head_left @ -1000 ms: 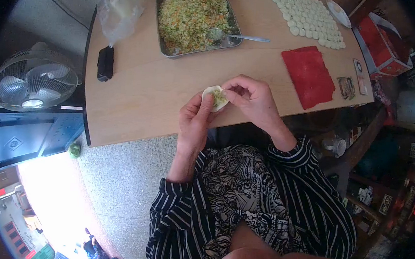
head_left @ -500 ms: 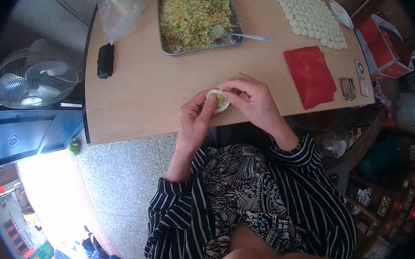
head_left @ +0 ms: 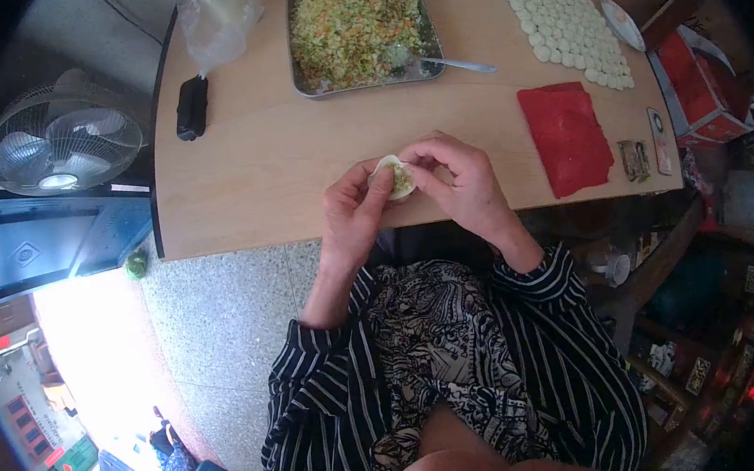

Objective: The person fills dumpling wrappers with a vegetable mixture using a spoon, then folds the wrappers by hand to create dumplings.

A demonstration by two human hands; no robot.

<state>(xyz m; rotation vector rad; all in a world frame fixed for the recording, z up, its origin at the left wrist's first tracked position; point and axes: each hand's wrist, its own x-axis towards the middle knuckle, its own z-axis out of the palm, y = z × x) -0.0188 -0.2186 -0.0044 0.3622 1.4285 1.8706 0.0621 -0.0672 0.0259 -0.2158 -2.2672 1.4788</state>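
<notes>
A thin round dough wrapper (head_left: 405,190) with chopped vegetable filling in it sits between my hands, over the table's near edge. My left hand (head_left: 354,212) cradles it from the left, the thumb lying across its face over the filling. From the right, my right hand (head_left: 465,187) pinches the wrapper's upper right edge between thumb and fingertips. The underside of the wrapper is hidden by my left fingers. Farther off, a metal tray (head_left: 362,90) bears a heap of chopped vegetable filling (head_left: 354,26). A spoon (head_left: 466,65) rests in it, its handle over the rim.
Many small pale dough rounds (head_left: 570,38) lie at the back right, beside a white plate (head_left: 622,23). A red cloth (head_left: 566,140) and small packets (head_left: 633,161) are on the right. At left are a plastic bag (head_left: 221,20), a black case (head_left: 192,108) and a fan (head_left: 66,140).
My right fingertips have shifted slightly along the wrapper's edge, and more of its round rim shows. My left hand keeps its hold; the view has moved a little.
</notes>
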